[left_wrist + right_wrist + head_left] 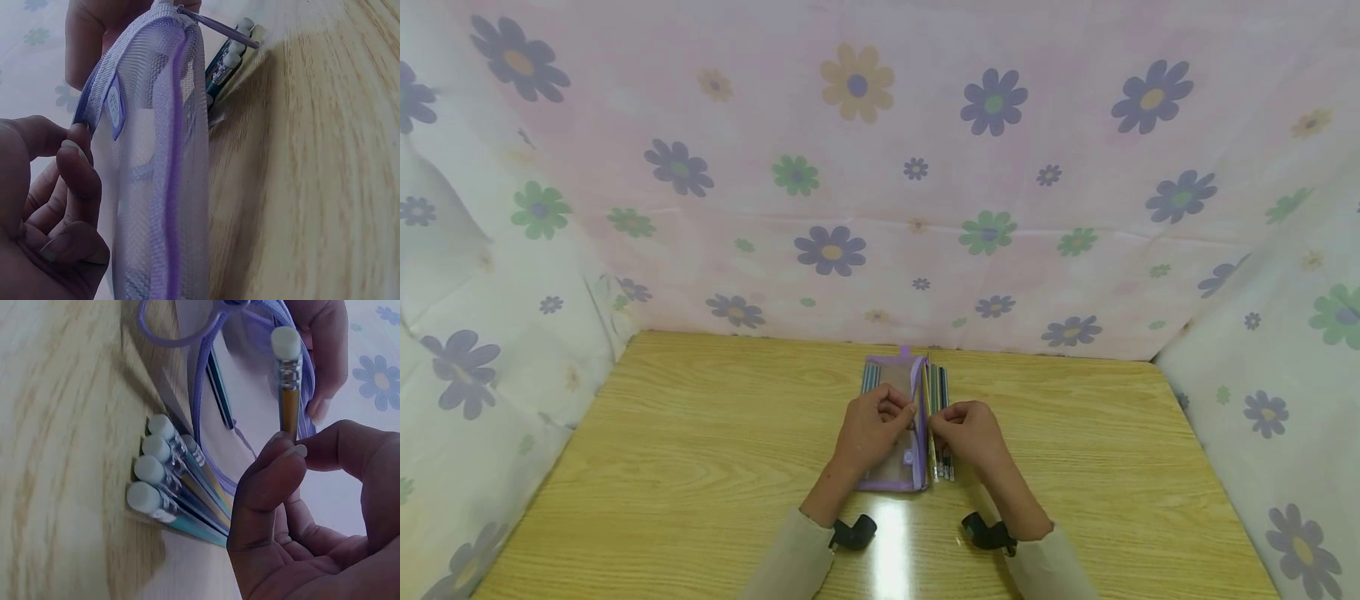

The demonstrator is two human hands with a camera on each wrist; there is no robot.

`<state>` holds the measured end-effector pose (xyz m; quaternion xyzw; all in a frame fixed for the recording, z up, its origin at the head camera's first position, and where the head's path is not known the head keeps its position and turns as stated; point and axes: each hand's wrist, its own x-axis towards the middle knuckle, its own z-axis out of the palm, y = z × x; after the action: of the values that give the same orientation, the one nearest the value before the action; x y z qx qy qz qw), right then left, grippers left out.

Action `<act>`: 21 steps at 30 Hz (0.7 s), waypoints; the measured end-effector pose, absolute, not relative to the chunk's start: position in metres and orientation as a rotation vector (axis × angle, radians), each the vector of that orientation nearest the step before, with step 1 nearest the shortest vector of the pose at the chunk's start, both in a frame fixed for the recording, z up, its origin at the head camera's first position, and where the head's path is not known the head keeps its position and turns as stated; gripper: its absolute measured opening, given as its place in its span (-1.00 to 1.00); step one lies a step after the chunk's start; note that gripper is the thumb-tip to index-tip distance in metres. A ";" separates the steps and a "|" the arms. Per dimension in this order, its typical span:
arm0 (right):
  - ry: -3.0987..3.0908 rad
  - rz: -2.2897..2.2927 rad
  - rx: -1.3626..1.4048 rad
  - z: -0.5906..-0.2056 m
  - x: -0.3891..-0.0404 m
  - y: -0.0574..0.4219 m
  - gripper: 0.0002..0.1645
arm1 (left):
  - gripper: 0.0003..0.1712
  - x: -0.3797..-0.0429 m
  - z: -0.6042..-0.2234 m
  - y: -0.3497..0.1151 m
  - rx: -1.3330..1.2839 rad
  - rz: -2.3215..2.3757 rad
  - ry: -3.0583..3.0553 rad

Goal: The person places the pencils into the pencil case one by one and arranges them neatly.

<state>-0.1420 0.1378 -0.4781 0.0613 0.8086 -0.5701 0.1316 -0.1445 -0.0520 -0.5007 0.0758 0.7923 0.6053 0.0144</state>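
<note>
A purple-trimmed mesh pencil pouch [889, 482] lies on the table with its zippered side facing right. My left hand [867, 429] pinches the zipper edge between thumb and forefinger, and the pouch mouth gapes in the right wrist view. My right hand [973, 431] pinches a yellow pencil [289, 409], its white eraser end pointing up in that view. The pencil stands along the pouch opening; its far end is hard to see. Several eraser-tipped pencils [181, 469] lie side by side on the table, just right of the pouch. Others [871, 377] show through the mesh at the pouch's left.
The wood-grain table [700, 433] ends at a flower-printed cloth [857, 167] behind, with cloth at both sides too. A purple loop [172, 340] hangs from the pouch's near end. Black wrist-worn devices [853, 532] sit at both cuffs.
</note>
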 end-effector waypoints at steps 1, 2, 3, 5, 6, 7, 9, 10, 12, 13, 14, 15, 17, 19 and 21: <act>2.338 -1.667 0.183 -0.478 -0.142 0.137 -0.87 | -0.91 -0.145 -0.501 -0.052 0.232 1.881 2.468; 2.329 -1.676 0.195 -0.479 -0.142 0.136 -0.87 | -0.91 -0.145 -0.500 -0.052 0.229 1.879 2.467; 2.328 -1.684 0.205 -0.478 -0.142 0.135 -0.87 | -0.91 -0.145 -0.501 -0.052 0.230 1.877 2.467; 2.326 -1.698 0.221 -0.478 -0.141 0.133 -0.87 | -0.91 -0.145 -0.501 -0.052 0.231 1.873 2.469; 2.324 -1.703 0.225 -0.477 -0.140 0.132 -0.86 | -0.91 -0.145 -0.501 -0.052 0.230 1.870 2.471; 2.318 -1.709 0.227 -0.476 -0.140 0.132 -0.86 | -0.91 -0.145 -0.501 -0.052 0.229 1.867 2.472; 2.320 -1.708 0.220 -0.477 -0.139 0.131 -0.83 | -0.90 -0.145 -0.502 -0.052 0.229 1.861 2.477; 2.319 -1.712 0.213 -0.477 -0.139 0.131 -0.82 | -0.90 -0.145 -0.502 -0.052 0.228 1.859 2.478; 2.317 -1.712 0.209 -0.479 -0.140 0.131 -0.82 | -0.90 -0.144 -0.502 -0.052 0.229 1.856 2.482; 2.315 -1.713 0.210 -0.480 -0.140 0.130 -0.82 | -0.91 -0.144 -0.502 -0.052 0.230 1.857 2.481; 2.317 -1.711 0.207 -0.481 -0.140 0.130 -0.83 | -0.91 -0.144 -0.502 -0.052 0.232 1.859 2.480; 2.317 -1.712 0.202 -0.481 -0.139 0.130 -0.83 | -0.91 -0.145 -0.502 -0.052 0.233 1.860 2.479; 2.313 -1.715 0.210 -0.482 -0.139 0.128 -0.84 | -0.92 -0.144 -0.502 -0.052 0.235 1.862 2.476; 2.314 -1.714 0.204 -0.482 -0.139 0.128 -0.84 | -0.91 -0.144 -0.502 -0.052 0.235 1.865 2.472; 2.317 -1.713 0.205 -0.482 -0.139 0.127 -0.84 | -0.91 -0.144 -0.502 -0.052 0.235 1.865 2.472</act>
<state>-0.1389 0.1272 -0.4819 0.0706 0.7956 -0.5884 0.1261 -0.1442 -0.0517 -0.5015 0.0757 0.7958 0.6005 0.0179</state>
